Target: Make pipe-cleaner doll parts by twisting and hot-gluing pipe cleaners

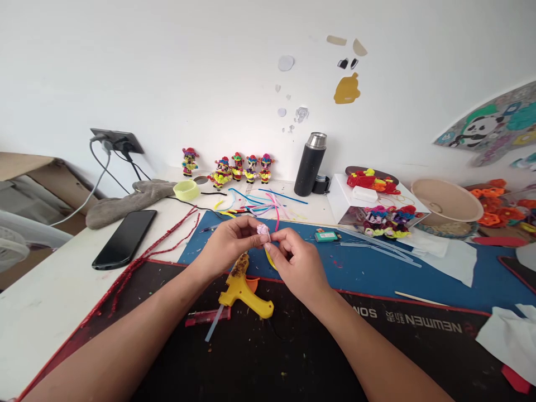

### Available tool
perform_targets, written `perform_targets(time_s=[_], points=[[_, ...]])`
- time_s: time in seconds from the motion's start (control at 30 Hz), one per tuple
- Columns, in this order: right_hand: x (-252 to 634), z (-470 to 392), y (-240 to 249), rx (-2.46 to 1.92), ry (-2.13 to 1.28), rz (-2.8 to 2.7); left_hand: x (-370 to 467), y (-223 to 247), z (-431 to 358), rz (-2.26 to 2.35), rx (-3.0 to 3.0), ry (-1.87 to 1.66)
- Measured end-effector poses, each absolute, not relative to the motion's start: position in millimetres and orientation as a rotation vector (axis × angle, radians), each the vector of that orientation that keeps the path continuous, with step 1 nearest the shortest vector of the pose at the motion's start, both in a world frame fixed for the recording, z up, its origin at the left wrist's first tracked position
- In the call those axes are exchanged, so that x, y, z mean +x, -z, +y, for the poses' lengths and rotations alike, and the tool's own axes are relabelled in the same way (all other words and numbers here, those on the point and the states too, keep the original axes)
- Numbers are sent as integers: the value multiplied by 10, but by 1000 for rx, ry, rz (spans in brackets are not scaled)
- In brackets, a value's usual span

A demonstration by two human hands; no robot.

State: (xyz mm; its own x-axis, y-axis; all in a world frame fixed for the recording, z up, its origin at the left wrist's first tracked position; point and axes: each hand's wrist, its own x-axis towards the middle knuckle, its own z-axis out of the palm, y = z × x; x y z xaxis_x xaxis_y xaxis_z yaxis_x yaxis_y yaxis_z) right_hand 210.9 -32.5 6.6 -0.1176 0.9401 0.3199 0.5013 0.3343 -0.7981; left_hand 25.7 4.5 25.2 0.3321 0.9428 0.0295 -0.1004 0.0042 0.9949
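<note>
Between the thumb and fingers of my left hand (234,243) is a small, fuzzy, pale pink pipe cleaner piece (263,229), bunched into a lump. My right hand (299,265) pinches at the lower right edge of the same piece, its fingertips close to those of the left. Just under the hands, part of a yellow pipe cleaner (270,259) shows. Below them a yellow hot glue gun (240,291) lies on the mat, its nozzle end stained brown and a clear glue stick (215,322) poking from its back.
Several pipe cleaner dolls (251,169) stand against the wall. Loose pipe cleaners (268,204) lie before them. A black thermos (310,164) stands right of these, beside a white box (341,198). A phone (124,239) and red twisted strands (138,262) lie left; glue sticks (379,248) lie right.
</note>
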Motion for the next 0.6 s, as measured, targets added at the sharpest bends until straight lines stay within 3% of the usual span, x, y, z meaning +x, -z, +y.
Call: perform_targets(time_s=[0.6], points=[[2121,-351,-144,-1265,-670,-1773,259,-289,45,861,1243,-994]])
